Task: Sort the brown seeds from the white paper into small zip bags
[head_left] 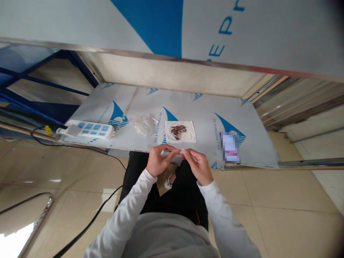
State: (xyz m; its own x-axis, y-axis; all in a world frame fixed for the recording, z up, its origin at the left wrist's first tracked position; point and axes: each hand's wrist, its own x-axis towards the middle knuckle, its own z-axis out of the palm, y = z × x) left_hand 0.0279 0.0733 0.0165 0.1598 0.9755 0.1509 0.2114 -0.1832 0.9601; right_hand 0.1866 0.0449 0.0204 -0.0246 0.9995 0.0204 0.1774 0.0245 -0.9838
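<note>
My left hand (pixel 159 160) and my right hand (pixel 198 165) meet just in front of the shelf's front edge, fingers pinched close together. Between them they hold a small pale, flat thing (pixel 176 159), perhaps thin plastic; the fingers cover most of it. Just beyond my hands, a white paper or cloth square (pixel 191 134) lies flat on the shelf. On it rests a small heap of brown, shiny bits (pixel 178 131), too small to name. Left of the square is a crumpled clear plastic bag (pixel 145 124).
A white power strip (pixel 94 130) with a plug in it lies at the shelf's (pixel 204 111) left, its black cable (pixel 80 147) hanging over the edge. At right lies a phone (pixel 230 147), its screen blurred. An upper film-covered panel (pixel 94 25) overhangs the shelf.
</note>
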